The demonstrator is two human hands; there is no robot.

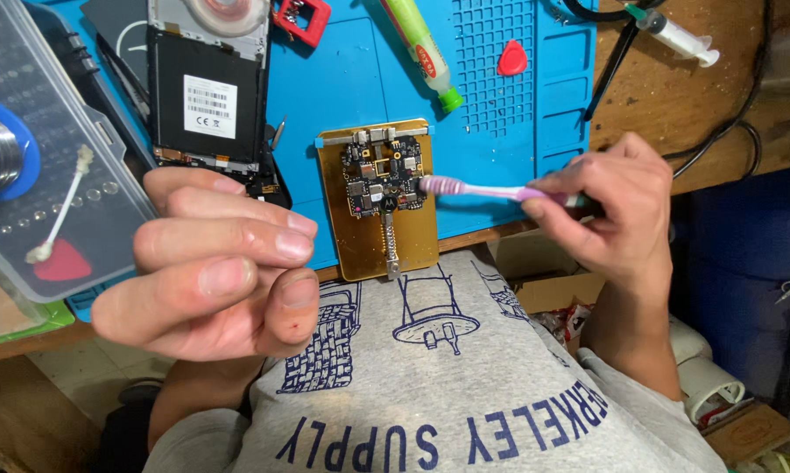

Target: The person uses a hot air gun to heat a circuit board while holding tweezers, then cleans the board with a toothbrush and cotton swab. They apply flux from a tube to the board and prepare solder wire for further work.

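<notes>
The right hand (610,210) pinches a pink toothbrush (483,189) by its handle, bristles touching the three o'clock edge of a small circuit board (379,180) clamped in a gold holder (386,236) on the blue mat (342,79). Brushing looks underway, not finished; no residue can be judged. The board is dark, crowded with chips. The left hand (215,267), at eight o'clock of the board, curls loosely, holding nothing visible.

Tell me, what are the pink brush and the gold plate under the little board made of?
The pink brush looks like plastic: smooth, glossy handle, pale bristles. The gold plate seems metal, maybe brass, with an even, dull shine. The right hand holds the brush; the left hand holds nothing.
</notes>
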